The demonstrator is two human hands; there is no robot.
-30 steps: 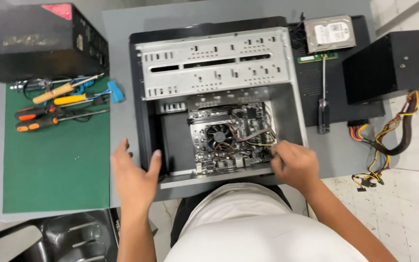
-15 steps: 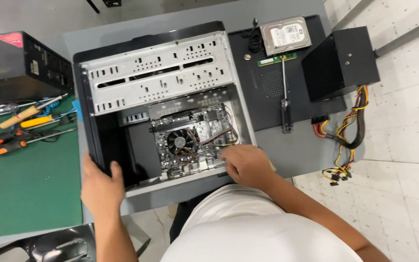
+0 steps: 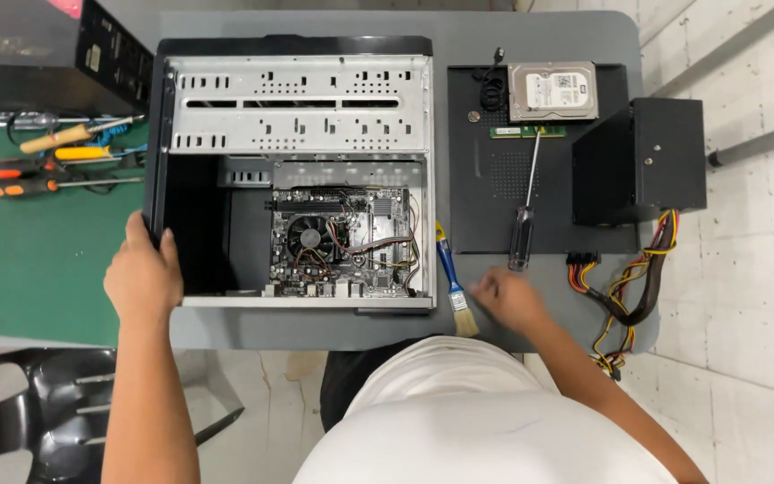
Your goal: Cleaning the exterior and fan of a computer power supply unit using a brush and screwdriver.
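Saw right hand (image 3: 511, 300) leave motherboard (image 3: 340, 240), now blurred, grip unclear, near brush (image 3: 452, 284) at case's 4 o'clock. Left hand (image 3: 142, 276) clamped on computer case (image 3: 293, 170) left wall.

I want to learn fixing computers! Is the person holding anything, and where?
The left hand grips the open black metal computer case at its lower left corner edge. The right hand holds nothing, hovering beside the blue-handled brush.

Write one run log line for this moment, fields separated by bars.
left hand grips computer case edge | right hand between brush and screwdriver
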